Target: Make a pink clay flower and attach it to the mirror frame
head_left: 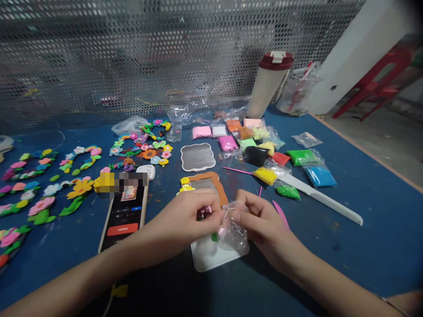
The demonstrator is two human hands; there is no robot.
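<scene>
Between my two hands hangs a clear plastic bag (pixel 235 235) with a little pale pink clay in it. My left hand (pixel 194 215) pinches the bag's left side, thumb and forefinger together. On the other side, my right hand (pixel 259 220) grips its upper edge with bent fingers. Below them on the table lies a small mirror frame (pixel 220 187) edged with brown clay, with yellow clay pieces at its upper left corner. A white board (pixel 206 257) shows under the bag. My hands and the bag hide part of the frame.
Several coloured clay packets (pixel 264 175) lie at right with a white comb (pixel 333 204) and a pink tool (pixel 280 213). A phone (pixel 124 215) lies at left beside decorated clay frames (pixel 79 160). Behind stand a tumbler (pixel 269 86), another mirror (pixel 198 157) and a perforated metal screen (pixel 132 57).
</scene>
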